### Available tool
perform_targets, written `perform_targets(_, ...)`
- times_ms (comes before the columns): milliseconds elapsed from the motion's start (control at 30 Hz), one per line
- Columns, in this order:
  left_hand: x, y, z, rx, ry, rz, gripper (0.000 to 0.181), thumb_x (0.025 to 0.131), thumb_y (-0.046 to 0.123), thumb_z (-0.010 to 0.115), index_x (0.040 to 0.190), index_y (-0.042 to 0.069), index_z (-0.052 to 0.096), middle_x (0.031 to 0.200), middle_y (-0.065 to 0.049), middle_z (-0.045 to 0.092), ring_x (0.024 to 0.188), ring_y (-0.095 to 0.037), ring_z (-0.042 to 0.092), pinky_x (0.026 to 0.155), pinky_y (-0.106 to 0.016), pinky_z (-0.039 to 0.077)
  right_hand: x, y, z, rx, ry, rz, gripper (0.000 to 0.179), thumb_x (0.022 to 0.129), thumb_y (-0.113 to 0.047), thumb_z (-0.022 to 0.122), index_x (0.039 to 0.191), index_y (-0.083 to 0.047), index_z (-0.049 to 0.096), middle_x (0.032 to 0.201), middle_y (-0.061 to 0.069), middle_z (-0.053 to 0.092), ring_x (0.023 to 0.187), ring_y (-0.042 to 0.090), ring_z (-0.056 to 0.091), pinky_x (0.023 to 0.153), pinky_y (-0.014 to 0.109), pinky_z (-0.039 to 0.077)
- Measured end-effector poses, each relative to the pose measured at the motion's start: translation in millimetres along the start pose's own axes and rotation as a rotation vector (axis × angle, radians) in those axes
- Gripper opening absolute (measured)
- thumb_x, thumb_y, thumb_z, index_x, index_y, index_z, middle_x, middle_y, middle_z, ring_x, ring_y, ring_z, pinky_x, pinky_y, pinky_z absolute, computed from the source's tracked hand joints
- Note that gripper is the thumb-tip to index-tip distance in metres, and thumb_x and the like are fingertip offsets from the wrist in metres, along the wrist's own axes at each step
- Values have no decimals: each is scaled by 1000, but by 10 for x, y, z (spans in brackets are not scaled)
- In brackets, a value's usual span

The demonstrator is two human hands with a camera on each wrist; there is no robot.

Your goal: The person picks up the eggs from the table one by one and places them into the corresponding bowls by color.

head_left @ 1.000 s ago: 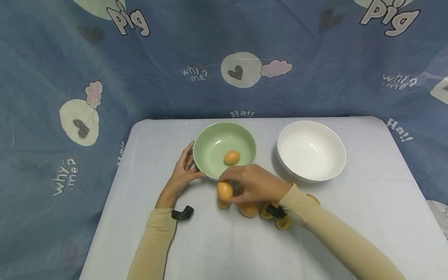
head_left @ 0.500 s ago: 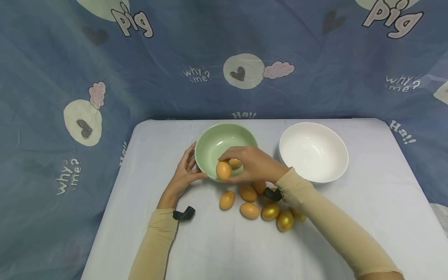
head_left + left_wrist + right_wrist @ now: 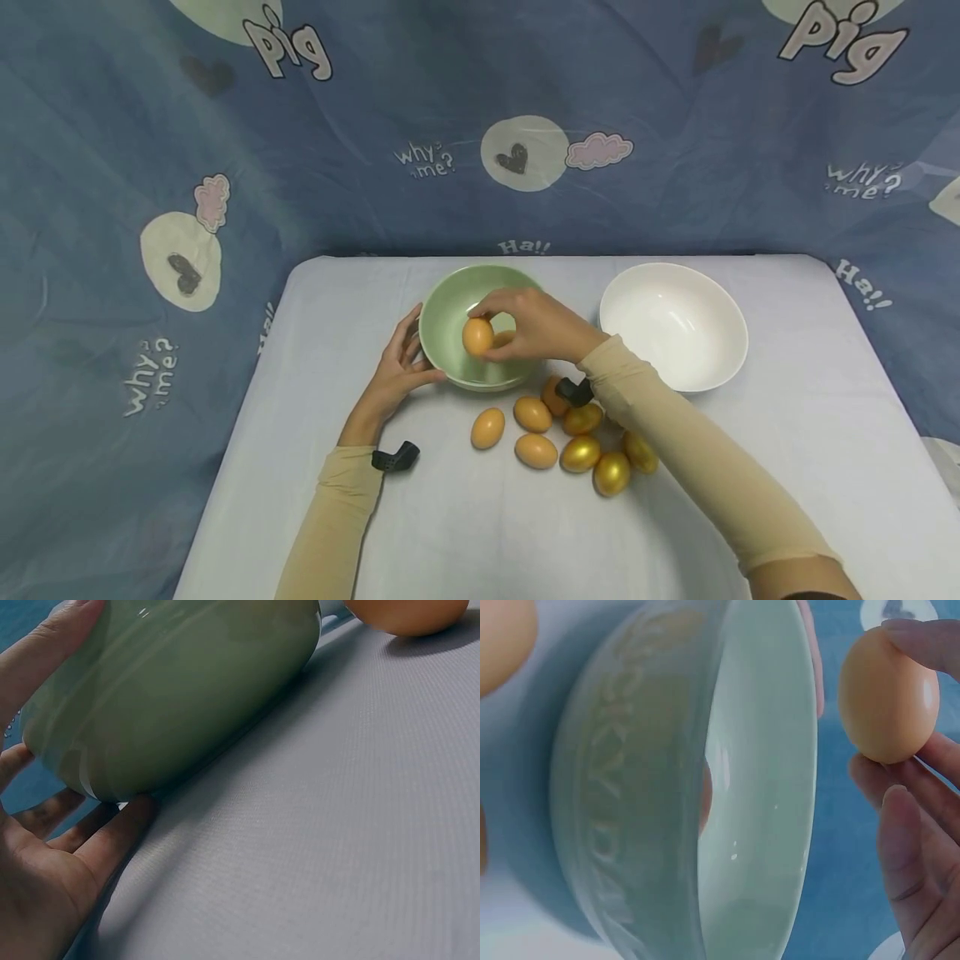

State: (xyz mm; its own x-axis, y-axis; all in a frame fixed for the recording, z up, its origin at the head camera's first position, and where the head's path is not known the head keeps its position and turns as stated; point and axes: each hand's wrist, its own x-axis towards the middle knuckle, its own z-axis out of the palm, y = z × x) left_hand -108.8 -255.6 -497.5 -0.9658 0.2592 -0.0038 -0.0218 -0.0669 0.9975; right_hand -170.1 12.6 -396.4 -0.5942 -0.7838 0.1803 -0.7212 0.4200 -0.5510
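Observation:
A light green bowl (image 3: 457, 300) stands on the white-covered table. My left hand (image 3: 397, 379) holds its left side, thumb toward the front and fingers spread along the outer wall; the left wrist view has these fingers (image 3: 112, 840) against the wall. Over the bowl's opening, my right hand (image 3: 543, 325) pinches a brown egg (image 3: 477, 336) between thumb and fingertips. That egg (image 3: 889, 696) hangs clear of the rim in the right wrist view. Another brown egg (image 3: 504, 338) lies inside the bowl, partly hidden by the right hand.
Several brown eggs (image 3: 536, 451) and gold eggs (image 3: 612, 474) lie in front of the bowl, some partly covered by the right forearm. A white bowl (image 3: 671, 321) stands to the right. Behind the table hangs a blue printed cloth (image 3: 337, 192).
My right hand has carried the brown egg from in front of the green bowl up and over its opening. My left hand has stayed at the bowl's side.

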Motion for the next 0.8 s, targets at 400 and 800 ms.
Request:
perform_targets(400,-5,10,-8,2,-7,-5,113,70,-10,80,156,29,18,158,0,26,148,-25,28,111,-34,46,234,162,-17,62,-26,107,55,76,-41,80,122,-16,65,119,-3,68,109,14,64,100,37,55)
perform_targets(800,-15,37,0,9,-13,10,112,71,-8,81,156,27,18,158,-1,25,147,-26,29,112,-36,46,480,326,88,80,-82,148,51,76,-34,80,120,-13,65,116,-1,69,107,15,66,100,37,55)
